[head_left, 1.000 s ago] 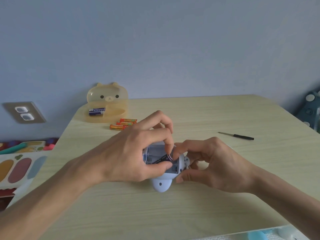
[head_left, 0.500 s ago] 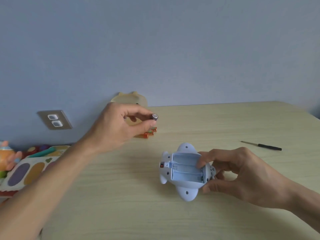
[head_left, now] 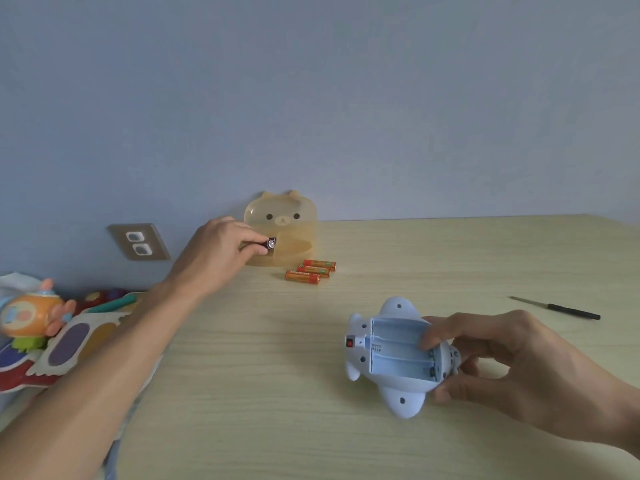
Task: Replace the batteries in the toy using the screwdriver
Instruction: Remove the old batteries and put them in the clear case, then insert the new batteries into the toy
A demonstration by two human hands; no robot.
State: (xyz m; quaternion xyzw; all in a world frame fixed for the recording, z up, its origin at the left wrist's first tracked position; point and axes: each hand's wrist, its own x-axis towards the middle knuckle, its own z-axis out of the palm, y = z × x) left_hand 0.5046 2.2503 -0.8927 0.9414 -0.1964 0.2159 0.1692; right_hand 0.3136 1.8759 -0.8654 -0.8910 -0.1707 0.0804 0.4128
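The pale blue toy point(head_left: 388, 355) lies belly up on the wooden table point(head_left: 277, 393), its battery compartment uncovered with no batteries in it. My right hand point(head_left: 502, 362) grips the toy's right end, fingers reaching into the compartment. My left hand point(head_left: 221, 251) is stretched to the far left and pinches a dark battery point(head_left: 270, 243) at the front of the yellow bear-faced tray point(head_left: 298, 237). Three orange batteries point(head_left: 311, 270) lie side by side just in front of the tray. The black-handled screwdriver point(head_left: 568, 309) rests on the table at the right.
Colourful toys point(head_left: 31, 317) and a painted board point(head_left: 76, 341) sit off the table's left edge. A wall socket point(head_left: 138, 241) is on the blue wall behind the tray.
My left hand lifted a dark battery out of the toy and carried it away to the yellow tray. My right hand kept hold of the toy.
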